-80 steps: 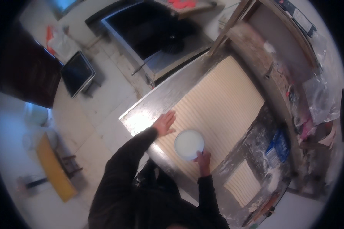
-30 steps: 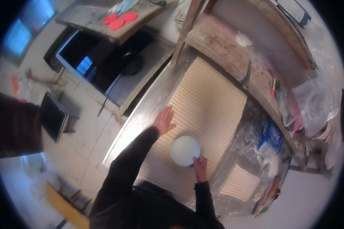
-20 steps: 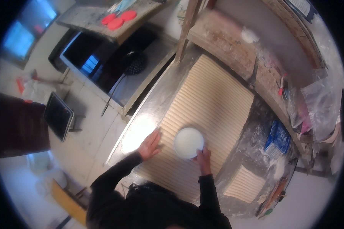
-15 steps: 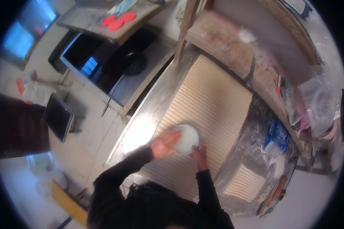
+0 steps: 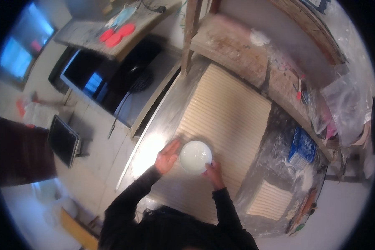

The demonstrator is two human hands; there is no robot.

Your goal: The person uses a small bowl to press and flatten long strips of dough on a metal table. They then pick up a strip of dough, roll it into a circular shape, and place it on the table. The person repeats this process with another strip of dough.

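A white round bowl with pale, shiny liquid in it is held over a large cream-coloured sheet with even ridges, which looks like dough. My right hand grips the bowl's right rim. My left hand is just left of the bowl, fingers stretched out and close together, by the sheet's left edge. Whether its palm touches the sheet I cannot tell. At the lower right lies a smaller ridged piece of the same look.
The sheet lies on a metal-topped table. On its right are a blue packet and white powder. A dusty shelf with a wooden post runs along the far side. Red discs sit on another surface at far left.
My left hand has drawn back from over the bowl to its left side. The bowl, still in my right hand, has shifted slightly left and nearer, with more of its inside showing. The whole view has shifted a little.
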